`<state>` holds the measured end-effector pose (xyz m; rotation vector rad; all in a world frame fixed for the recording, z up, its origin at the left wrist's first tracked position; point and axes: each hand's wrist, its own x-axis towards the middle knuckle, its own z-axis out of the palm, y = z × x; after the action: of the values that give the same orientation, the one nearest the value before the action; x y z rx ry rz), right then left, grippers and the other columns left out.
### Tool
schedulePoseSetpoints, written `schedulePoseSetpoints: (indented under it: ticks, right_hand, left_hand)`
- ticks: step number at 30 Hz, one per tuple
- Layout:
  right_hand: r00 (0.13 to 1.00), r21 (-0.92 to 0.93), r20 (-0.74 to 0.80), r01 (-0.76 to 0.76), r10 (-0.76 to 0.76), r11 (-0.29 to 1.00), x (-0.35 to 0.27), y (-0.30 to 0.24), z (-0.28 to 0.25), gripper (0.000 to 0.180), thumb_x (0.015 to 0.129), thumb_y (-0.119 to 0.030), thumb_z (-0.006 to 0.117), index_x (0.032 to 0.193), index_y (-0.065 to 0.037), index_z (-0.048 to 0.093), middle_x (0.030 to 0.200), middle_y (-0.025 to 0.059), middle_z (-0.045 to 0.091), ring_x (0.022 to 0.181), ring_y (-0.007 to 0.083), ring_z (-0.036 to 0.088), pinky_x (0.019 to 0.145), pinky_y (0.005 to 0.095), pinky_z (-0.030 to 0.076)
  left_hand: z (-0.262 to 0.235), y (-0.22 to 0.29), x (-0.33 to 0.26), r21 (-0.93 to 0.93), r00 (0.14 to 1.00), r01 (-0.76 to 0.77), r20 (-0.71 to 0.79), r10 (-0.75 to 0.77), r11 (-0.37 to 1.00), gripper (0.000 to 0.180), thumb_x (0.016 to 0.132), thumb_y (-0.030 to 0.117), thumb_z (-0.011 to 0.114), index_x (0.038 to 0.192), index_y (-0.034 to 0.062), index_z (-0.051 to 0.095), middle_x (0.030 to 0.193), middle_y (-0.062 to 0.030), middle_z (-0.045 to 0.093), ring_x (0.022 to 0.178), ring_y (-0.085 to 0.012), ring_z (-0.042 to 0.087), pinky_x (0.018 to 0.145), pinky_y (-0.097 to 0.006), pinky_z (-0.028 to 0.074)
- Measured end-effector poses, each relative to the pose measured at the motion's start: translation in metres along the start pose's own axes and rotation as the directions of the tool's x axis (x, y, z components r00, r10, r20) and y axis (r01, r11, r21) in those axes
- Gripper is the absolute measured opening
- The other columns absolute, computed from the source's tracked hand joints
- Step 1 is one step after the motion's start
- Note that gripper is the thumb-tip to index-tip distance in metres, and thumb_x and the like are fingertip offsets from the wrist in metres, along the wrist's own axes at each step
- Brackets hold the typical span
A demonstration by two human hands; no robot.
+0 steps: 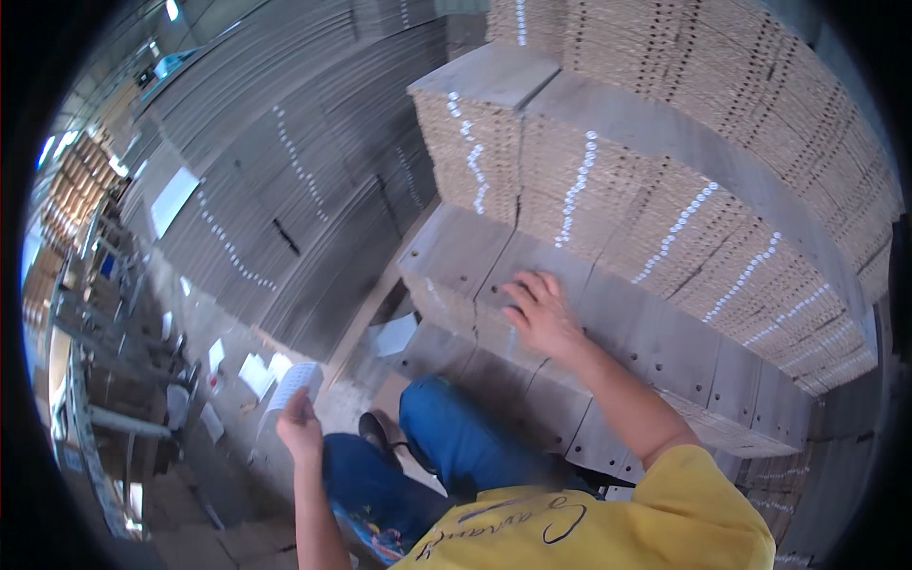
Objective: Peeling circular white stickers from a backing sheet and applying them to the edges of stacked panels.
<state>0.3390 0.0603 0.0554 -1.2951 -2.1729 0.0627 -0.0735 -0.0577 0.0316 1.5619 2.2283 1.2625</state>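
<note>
My left hand (301,423) is closed on a printed sheet of paper (296,382), which curls up beyond the fingers at the lower left; whether it is one sheet or more I cannot tell. With its fingers spread, my right hand (541,309) lies on or just over the top of a low stack of grey-brown boards (622,309). Small dark holes dot the boards near their edges. Right behind it rises a taller stack of boards (541,180), its rough tan edges marked with wavy lines of white dots.
Dark grey flat panels (313,161) stand piled at the far left, with a white sheet (175,202) on them. Papers (255,375) litter the floor below. Metal racking (114,380) runs along the left side. A still taller board stack (703,57) is at the back right.
</note>
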Motion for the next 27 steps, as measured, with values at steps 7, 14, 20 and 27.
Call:
schedulePoseSetpoints:
  ticks: [7, 14, 20, 27]
  right_hand:
    - [0.988, -0.172, 0.151, 0.024, 0.003, 0.985, 0.009, -0.017, -0.015, 0.077, 0.073, -0.037, 0.069, 0.129, 0.003, 0.035, 0.134, 0.0259, 0.029, 0.123, 0.0403, 0.028, 0.102, 0.0468, 0.027]
    - [0.900, -0.420, 0.397, 0.003, 0.180, 0.908, 0.009, -0.027, -0.001, 0.087, 0.068, -0.036, 0.072, 0.135, -0.003, 0.028, 0.138, 0.0233, 0.023, 0.128, 0.0421, 0.020, 0.104, 0.0504, 0.020]
    - [0.889, -0.444, 0.397, -0.034, 0.230, 0.895, 0.013, -0.028, 0.000, 0.094, 0.064, -0.037, 0.077, 0.135, -0.004, 0.026, 0.141, 0.0218, 0.019, 0.129, 0.0430, 0.018, 0.105, 0.0517, 0.021]
    - [0.817, -0.510, 0.420, -0.149, 0.396, 0.847, 0.018, -0.037, 0.004, 0.098, 0.063, -0.041, 0.078, 0.137, -0.008, 0.023, 0.144, 0.0198, 0.016, 0.130, 0.0427, 0.018, 0.105, 0.0527, 0.020]
  left_hand:
    - [0.013, -0.125, -0.072, 0.423, 0.939, -0.212, 0.339, 0.063, 0.881, 0.021, 0.072, 0.006, 0.058, 0.092, 0.0095, 0.066, 0.068, -0.0184, 0.060, 0.071, -0.0352, 0.059, 0.068, -0.046, 0.046]
    - [-0.012, -0.189, -0.074, 0.164, 0.693, -0.481, 0.673, 0.259, 0.861, 0.024, 0.071, 0.006, 0.058, 0.094, 0.0030, 0.063, 0.078, -0.0220, 0.061, 0.074, -0.0378, 0.058, 0.069, -0.045, 0.046]
    - [-0.028, -0.220, -0.042, -0.228, 0.640, -0.240, 0.694, 0.331, 0.943, 0.038, 0.074, 0.005, 0.057, 0.112, 0.0099, 0.057, 0.067, -0.0194, 0.053, 0.061, -0.0361, 0.050, 0.063, -0.049, 0.041]
    - [-0.023, -0.258, -0.028, -0.274, 0.623, -0.168, 0.715, 0.317, 0.947, 0.039, 0.070, 0.003, 0.055, 0.108, 0.0119, 0.060, 0.052, -0.0120, 0.048, 0.051, -0.0318, 0.047, 0.057, -0.045, 0.038]
